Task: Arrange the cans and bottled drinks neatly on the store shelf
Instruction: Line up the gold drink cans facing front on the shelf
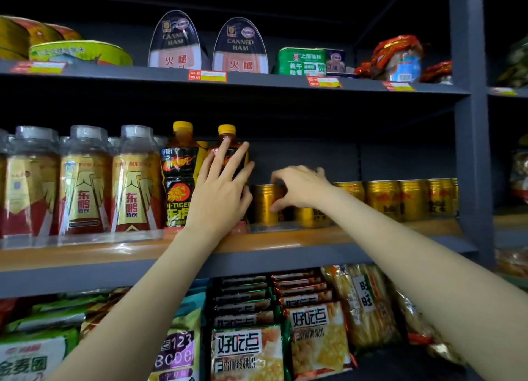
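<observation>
1. Bottled drinks and cans share the middle shelf (285,249); the piece in hand is a yellow-capped dark bottle (228,149), standing upright at the right end of the bottle run, just left of the gold cans.
2. This bottle is touched by the left hand (221,186), whose fingers are laid nearly straight and spread against its front and side; no curl round it can be made out, so a push or steadying touch is judged rather than a grasp.
3. A gold can (264,203) just right of that bottle is met by the right hand (300,185), whose fingers are bent over the can top with the thumb low on its front; whether the can is truly pinched cannot be told.
4. As done may be counted: a matching Hi-Tiger bottle (180,177) upright beside the held one, three clear-capped bottles (85,180) fronted in a row at far left, and a row of gold cans (400,197) lined up at the right.
5. As left is judged: the cans near the right hand, which sit at uneven depth, and the gap between bottle and cans.
6. Canned ham (210,46) stands on the shelf above and snack packets (285,337) fill the one below.
</observation>
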{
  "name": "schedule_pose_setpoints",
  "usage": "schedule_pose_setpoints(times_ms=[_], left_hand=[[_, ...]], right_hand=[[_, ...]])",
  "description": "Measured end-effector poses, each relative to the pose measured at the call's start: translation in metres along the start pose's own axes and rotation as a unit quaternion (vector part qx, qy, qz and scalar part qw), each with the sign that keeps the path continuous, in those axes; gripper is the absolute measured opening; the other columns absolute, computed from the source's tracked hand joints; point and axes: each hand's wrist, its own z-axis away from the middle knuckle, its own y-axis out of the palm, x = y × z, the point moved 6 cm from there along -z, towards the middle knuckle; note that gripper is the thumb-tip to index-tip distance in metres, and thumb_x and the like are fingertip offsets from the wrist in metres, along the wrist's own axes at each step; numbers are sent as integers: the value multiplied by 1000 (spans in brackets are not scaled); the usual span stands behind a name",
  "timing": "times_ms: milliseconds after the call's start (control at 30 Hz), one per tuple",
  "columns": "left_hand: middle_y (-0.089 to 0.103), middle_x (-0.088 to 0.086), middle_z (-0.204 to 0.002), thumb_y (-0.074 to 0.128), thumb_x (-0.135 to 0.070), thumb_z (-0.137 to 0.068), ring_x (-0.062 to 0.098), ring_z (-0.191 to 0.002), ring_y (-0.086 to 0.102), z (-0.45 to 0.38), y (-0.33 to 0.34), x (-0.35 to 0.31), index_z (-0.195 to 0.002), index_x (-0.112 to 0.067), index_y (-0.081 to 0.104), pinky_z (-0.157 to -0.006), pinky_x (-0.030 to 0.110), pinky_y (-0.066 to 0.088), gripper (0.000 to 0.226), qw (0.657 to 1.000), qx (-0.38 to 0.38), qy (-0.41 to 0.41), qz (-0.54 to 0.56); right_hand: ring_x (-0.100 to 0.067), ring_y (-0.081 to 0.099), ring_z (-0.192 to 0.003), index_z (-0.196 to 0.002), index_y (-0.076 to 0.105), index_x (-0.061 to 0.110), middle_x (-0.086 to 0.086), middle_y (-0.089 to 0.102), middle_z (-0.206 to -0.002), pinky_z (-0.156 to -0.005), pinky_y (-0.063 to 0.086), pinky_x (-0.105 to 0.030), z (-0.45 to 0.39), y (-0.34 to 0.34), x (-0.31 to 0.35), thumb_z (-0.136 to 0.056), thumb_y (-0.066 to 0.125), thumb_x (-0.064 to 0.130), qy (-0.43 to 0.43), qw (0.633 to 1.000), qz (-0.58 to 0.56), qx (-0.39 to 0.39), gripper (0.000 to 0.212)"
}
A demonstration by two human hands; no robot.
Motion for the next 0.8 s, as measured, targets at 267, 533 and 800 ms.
schedule_pose_setpoints(times_ms=[267,533,800], left_hand=[[43,14,-144,31,-29,-88,35,-138,29,-2,-10,-4,-122,-9,62,-111,48,18,49,999,15,-24,21],[49,14,-137,43,-20,-86,32,-132,40,-34,-26,-118,-119,-9,61,-110,45,22,40,986,-23,-82,146],[55,12,-131,40,-23,-84,31,-125,48,-82,16,-270,-117,-11,63,-108,48,28,42,988,23,-68,139]], right_hand=[[-23,44,-127,-126,54,24,-1,55,-131,-112,20,-49,39,-23,-35,-91,60,38,23,987,-57,-151,39],[-24,49,-113,-107,63,14,-5,61,-112,-93,31,-30,142,-71,-185,-90,62,16,66,944,-149,-288,17],[-30,51,-114,-122,55,13,-14,54,-121,-87,38,-32,173,-55,-365,-89,62,12,187,929,-179,-264,33]])
